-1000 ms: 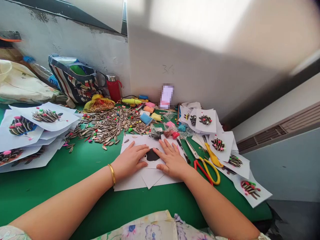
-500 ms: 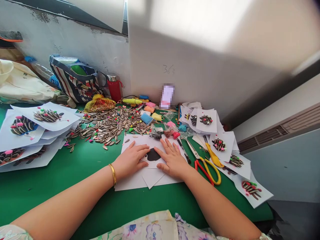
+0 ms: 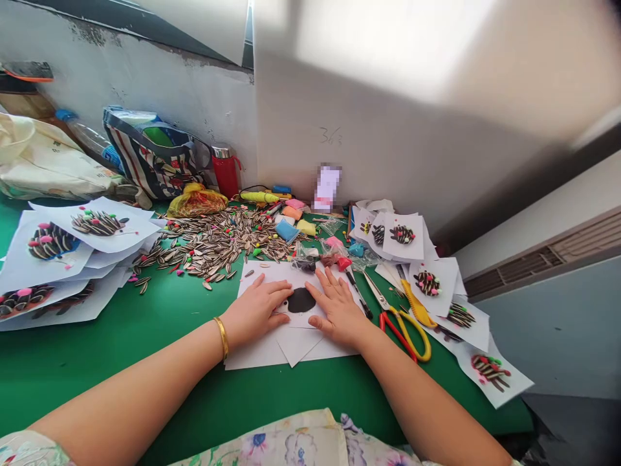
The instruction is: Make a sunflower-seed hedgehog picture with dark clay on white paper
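A flat black clay shape (image 3: 301, 300) lies on a white paper sheet (image 3: 264, 351) on the green table (image 3: 145, 343). My left hand (image 3: 255, 309), with a gold bangle at the wrist, rests on the paper just left of the clay, fingertips touching its edge. To the clay's right, my right hand (image 3: 338, 309) lies flat with fingers spread. Neither hand holds anything.
A heap of sunflower seeds (image 3: 213, 243) lies behind the paper. Finished seed pictures (image 3: 72, 239) are stacked at left and others (image 3: 427, 281) at right. Yellow-handled scissors (image 3: 405, 320), a black pen (image 3: 358, 292), clay lumps (image 3: 291, 226), a red flask (image 3: 226, 171) and a striped bag (image 3: 150, 152) sit nearby.
Both hands stay pressed beside the black clay with only slight finger shifts. The view has drifted a little.
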### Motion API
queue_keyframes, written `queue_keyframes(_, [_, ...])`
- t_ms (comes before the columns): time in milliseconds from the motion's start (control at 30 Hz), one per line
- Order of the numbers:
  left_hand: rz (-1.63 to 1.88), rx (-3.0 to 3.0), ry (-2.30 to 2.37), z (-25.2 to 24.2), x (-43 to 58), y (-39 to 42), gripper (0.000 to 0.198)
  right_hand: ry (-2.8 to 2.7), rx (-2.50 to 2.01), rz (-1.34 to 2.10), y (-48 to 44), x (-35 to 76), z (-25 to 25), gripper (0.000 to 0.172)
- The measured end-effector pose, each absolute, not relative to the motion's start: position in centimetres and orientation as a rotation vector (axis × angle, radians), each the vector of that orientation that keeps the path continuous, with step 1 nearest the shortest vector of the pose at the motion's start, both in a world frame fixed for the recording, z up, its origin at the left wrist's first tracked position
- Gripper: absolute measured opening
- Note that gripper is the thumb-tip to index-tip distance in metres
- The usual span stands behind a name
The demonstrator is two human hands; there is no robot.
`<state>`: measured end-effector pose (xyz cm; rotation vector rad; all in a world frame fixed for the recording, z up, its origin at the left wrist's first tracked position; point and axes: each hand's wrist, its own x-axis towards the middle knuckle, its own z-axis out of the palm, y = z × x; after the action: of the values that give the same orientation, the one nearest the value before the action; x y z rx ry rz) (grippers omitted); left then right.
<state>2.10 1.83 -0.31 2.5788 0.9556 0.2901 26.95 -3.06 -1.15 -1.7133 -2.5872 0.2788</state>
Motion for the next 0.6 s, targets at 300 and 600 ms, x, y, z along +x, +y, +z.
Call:
queue_keyframes(300, [0.341, 2.596, 0.926, -0.8, 1.93, 1.92, 0.051, -2.575, -1.723, 0.234, -3.03, 27.05, -1.21, 0.078])
queue_keyframes(600, [0.319, 2.581, 0.941, -0.32, 2.0, 1.75, 0.049, -2.599, -1.728, 0.245, -3.08, 26.81, -1.13, 0.073])
